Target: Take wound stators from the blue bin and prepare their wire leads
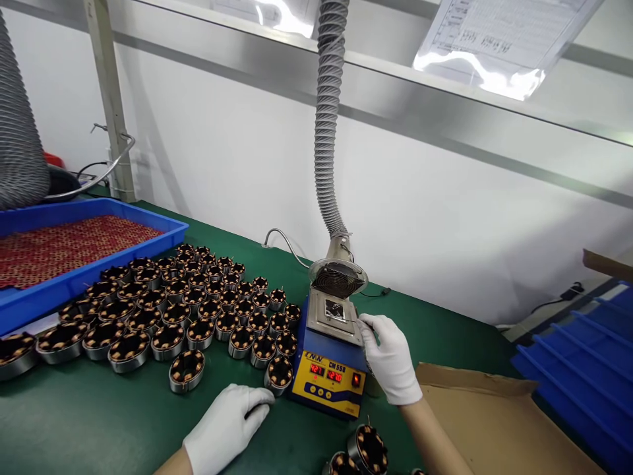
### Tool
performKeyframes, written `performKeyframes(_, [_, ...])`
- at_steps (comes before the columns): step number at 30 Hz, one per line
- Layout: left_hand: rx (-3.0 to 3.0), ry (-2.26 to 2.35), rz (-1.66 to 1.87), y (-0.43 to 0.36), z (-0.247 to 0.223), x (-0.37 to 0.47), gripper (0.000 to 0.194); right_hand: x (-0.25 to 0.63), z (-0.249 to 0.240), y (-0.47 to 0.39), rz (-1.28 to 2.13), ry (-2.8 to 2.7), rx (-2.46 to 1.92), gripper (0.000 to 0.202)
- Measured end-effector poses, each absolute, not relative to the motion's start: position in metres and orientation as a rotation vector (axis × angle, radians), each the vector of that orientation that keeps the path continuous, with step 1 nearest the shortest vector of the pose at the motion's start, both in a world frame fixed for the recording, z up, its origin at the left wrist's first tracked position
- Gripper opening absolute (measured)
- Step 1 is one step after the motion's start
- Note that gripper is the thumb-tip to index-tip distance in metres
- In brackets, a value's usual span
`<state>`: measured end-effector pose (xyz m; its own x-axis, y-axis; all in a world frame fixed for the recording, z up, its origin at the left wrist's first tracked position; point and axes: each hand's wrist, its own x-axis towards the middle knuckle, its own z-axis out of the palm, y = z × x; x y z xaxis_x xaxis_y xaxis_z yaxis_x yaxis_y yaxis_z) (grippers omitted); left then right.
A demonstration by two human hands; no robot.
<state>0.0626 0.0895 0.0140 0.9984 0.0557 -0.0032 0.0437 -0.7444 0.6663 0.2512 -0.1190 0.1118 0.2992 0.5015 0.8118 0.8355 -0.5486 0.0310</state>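
Note:
My left hand (228,425), in a white glove, rests low over the green table with thumb and index finger apart and nothing between them. Its index fingertip is close to a motor stator (279,375), a steel ring with copper windings; whether they touch is unclear. My right hand (390,356), gloved too, is closed in a pinch at the right edge of the solder pot (326,379). What its fingers grip, if anything, cannot be made out. The pot is blue and yellow with lit red digits, and its top plate (321,323) has a square opening with shiny metal.
Several stators (168,340) stand in rows on the left. A few more (368,448) stand at the front. A fume hose (329,125) hangs over the pot. A blue tray (173,231) is at the left; cardboard (475,415) and blue bins (578,356) are at the right.

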Motion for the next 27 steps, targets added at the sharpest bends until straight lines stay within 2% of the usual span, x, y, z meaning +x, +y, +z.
performKeyframes(8, [2.410,0.067,0.077,0.090,0.011,0.062,0.030,0.221,0.105,-0.117,-1.431,-1.499,-2.151,0.009])
performKeyframes(18, [2.406,0.041,0.139,0.091,0.009,0.062,0.028,0.199,0.071,-0.104,-1.501,-1.627,-2.296,0.024])
performKeyframes(27, [2.418,0.073,0.151,0.091,0.009,0.061,0.030,0.189,0.083,-0.133,-1.557,-1.562,-2.306,0.022])
